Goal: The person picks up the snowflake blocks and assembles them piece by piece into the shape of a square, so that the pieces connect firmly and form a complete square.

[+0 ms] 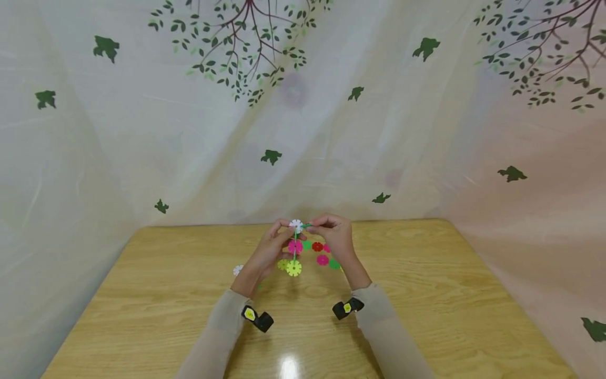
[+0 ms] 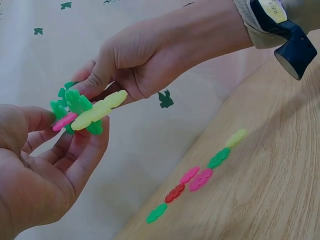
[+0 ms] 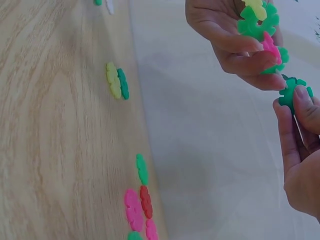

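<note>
While the head view shows both hands raised over the wooden table [image 1: 426, 295], the left hand [image 1: 265, 255] pinches a snowflake-disc chain [image 1: 294, 247], partly hidden. In the right wrist view, the right hand [image 3: 300, 150] pinches a green disc [image 3: 290, 92], half covered by fingertips.

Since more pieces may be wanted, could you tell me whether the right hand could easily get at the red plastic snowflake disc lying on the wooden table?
Probably yes: the red plastic snowflake disc lies uncovered just below the right hand, though that hand already pinches a green plastic snowflake disc.
</note>
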The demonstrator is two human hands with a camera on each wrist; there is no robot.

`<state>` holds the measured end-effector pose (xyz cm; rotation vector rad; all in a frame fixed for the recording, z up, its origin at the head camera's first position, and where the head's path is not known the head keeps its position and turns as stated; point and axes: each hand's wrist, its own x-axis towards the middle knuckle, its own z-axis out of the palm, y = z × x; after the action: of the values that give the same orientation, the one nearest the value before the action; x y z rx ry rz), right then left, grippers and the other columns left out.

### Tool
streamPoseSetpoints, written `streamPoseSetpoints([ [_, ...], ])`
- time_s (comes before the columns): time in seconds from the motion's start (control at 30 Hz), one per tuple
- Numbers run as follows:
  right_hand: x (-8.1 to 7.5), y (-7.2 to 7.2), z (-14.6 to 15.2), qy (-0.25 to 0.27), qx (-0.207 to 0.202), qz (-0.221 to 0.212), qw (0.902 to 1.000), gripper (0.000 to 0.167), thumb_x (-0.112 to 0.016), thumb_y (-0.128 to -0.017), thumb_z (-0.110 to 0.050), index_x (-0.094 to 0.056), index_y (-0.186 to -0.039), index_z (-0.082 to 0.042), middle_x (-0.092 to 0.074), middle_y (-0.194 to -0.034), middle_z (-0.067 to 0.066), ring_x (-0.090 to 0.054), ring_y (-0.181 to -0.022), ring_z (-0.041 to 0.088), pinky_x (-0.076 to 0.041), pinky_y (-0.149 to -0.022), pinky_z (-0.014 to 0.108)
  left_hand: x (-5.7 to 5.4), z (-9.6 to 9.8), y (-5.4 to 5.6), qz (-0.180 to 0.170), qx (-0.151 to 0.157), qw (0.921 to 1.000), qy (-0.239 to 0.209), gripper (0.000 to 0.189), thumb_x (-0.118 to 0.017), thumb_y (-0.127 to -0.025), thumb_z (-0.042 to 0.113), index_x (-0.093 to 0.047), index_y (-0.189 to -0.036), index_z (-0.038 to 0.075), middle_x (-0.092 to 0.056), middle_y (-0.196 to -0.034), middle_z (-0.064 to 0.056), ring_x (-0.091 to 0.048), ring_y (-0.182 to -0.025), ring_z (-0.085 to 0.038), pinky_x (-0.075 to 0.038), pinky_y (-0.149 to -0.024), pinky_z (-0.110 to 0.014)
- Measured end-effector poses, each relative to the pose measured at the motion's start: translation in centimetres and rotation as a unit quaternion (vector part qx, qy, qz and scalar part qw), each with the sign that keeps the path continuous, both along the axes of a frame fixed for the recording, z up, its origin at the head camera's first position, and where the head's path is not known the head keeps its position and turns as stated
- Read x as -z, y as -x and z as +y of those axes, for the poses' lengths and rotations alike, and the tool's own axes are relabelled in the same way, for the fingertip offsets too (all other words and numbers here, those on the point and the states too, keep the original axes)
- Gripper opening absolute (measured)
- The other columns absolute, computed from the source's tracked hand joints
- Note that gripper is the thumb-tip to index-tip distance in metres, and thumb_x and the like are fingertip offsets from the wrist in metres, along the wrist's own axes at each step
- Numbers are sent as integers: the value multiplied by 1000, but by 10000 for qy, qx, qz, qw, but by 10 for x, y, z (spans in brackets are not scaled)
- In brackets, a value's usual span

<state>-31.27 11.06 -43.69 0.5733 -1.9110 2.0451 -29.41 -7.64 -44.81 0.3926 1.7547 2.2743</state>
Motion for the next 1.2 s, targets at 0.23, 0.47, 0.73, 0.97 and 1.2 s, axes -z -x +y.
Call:
streamPoseSetpoints([
  [0.23,1,-1,-1,-124,42,87,9999,8,-77,-83,10,-71,-82,16,-74,-87,27,-73,-74,10,-61,-71,23,2,0,-1,-30,-28,10000,35,11,-43,-111,21,-50,-109,13,-75,-92,5,-68,-73,-11,-61,-67,-34],
  [0.47,4,-1,-1,-26,75,-3,10000,9,-77,-83,11,-70,-81,16,-74,-85,25,-73,-73,11,-62,-71,24,5,2,-1,-22,-112,9999,63,10,-44,-110,20,-51,-110,13,-74,-92,5,-68,-72,-12,-62,-68,-37],
  [0.73,3,2,-3,62,110,-243,9996,11,-77,-84,9,-69,-83,16,-76,-78,4,-73,-74,10,-62,-73,25,1,4,0,-138,-93,9999,-40,10,-43,-111,21,-50,-109,14,-74,-95,2,-68,-77,-13,-61,-68,-35],
  [0.97,-2,2,0,-35,-249,-348,9991,8,-77,-85,6,-71,-84,11,-75,-80,-1,-72,-77,11,-62,-77,25,-6,0,-1,3,-18,10000,44,10,-41,-111,21,-48,-110,13,-73,-99,1,-68,-79,-13,-63,-72,-38],
  [1.2,-6,1,2,-532,-719,-404,9952,18,-79,-87,0,-70,-95,13,-77,-89,5,-73,-83,12,-62,-81,27,-10,-3,-2,-200,-251,9991,263,17,-44,-110,28,-53,-107,13,-72,-97,2,-63,-77,-12,-59,-68,-32],
])
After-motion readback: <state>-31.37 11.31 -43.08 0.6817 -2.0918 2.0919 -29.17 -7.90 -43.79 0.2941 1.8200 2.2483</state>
